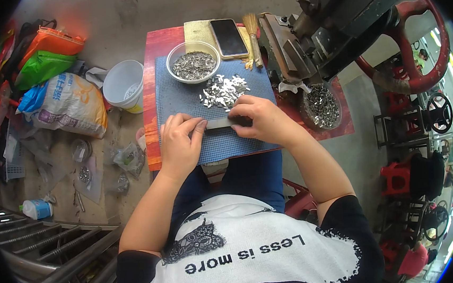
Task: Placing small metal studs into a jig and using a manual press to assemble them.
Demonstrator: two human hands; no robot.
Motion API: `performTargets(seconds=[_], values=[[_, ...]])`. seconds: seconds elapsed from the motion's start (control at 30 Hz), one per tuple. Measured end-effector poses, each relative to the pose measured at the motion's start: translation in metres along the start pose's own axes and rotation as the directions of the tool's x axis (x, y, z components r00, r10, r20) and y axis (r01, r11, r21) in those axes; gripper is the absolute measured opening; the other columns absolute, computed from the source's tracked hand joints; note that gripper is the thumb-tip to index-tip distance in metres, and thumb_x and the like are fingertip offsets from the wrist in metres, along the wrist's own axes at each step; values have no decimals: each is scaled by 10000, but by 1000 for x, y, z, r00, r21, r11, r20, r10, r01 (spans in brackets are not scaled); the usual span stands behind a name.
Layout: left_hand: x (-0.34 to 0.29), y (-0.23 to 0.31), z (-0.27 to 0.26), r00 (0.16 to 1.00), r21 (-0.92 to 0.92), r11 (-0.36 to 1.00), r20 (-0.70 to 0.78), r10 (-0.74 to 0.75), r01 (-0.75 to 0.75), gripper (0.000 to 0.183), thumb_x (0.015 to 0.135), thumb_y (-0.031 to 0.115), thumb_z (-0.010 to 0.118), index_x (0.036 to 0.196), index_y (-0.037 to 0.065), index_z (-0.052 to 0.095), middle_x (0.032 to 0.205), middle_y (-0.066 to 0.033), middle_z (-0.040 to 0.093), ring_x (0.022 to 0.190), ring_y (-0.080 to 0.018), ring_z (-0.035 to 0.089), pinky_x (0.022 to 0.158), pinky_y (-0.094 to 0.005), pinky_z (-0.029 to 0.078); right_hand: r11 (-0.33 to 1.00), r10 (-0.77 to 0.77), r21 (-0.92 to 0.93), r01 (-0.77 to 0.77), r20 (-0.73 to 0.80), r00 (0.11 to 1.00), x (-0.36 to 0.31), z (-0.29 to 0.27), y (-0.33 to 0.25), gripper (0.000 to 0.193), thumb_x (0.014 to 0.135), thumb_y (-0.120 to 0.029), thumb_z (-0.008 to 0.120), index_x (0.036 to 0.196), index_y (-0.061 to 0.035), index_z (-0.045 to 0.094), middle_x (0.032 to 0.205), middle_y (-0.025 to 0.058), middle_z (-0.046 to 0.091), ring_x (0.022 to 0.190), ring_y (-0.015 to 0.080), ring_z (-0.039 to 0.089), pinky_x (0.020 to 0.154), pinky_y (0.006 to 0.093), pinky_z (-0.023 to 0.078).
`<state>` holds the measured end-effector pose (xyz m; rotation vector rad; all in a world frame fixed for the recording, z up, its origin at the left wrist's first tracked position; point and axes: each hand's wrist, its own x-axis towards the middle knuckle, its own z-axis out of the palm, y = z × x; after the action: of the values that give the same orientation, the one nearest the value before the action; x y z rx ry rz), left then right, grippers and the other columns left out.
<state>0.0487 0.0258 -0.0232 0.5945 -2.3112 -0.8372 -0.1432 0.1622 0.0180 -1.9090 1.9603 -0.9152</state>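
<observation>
A short, flat grey metal strip [217, 123] lies level between my hands, just above or on the blue textured mat [175, 100]. My left hand [180, 140] pinches its left end between thumb and fingers. At the other end, the thumb and fingers of my right hand [261, 118] close on the strip; the palm side is in shadow. Right behind the strip is a loose pile of small white and silvery pieces [222, 92]. Beyond that pile, to the left, a clear round bowl [169, 66] holds many small metal pieces.
A phone [229, 37] and a straw brush [252, 33] lie at the table's far edge. On the right stands a hand press with a red wheel [407, 82], beside a tub of metal pieces [322, 107]. A white bucket [122, 104] and sacks [69, 103] are left.
</observation>
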Motion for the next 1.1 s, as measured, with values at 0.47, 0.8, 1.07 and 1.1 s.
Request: performTargets(seconds=[0.47,0.8,1.07,1.1], values=[[5,10,-8,974,70,998,224,-16,0,255,810,125,764,1006,16,643,987,-108,608,980,-304,570,887,-409,423,997,-63,-41,67,99,993,-4,0,7,262,775,-125,776,989,-9,680,926,129,624,886,311,634,775,384,530],[95,62,17,963,-294,954,235,128,-55,795,689,195,883,1343,11,473,1297,-183,540,1223,-323,526,1034,-411,440,975,221,61,-214,-346,912,-15,-88,-3,254,782,-136,747,963,19,658,859,114,644,788,191,629,723,319,506],[164,109,129,958,-368,922,202,203,-118,1384,508,388,964,1541,-58,158,1467,-289,393,1400,-412,370,1175,-441,317,802,280,-227,-553,-675,683,-14,-115,39,283,784,-202,718,928,40,687,863,212,680,795,363,669,731,419,535],[164,107,133,956,-361,924,206,211,-126,1378,512,372,959,1542,-57,151,1458,-288,397,1390,-413,377,1168,-445,323,802,278,-228,-553,-677,682,-13,-115,40,283,784,-202,718,928,40,687,863,212,680,795,363,669,731,419,535]])
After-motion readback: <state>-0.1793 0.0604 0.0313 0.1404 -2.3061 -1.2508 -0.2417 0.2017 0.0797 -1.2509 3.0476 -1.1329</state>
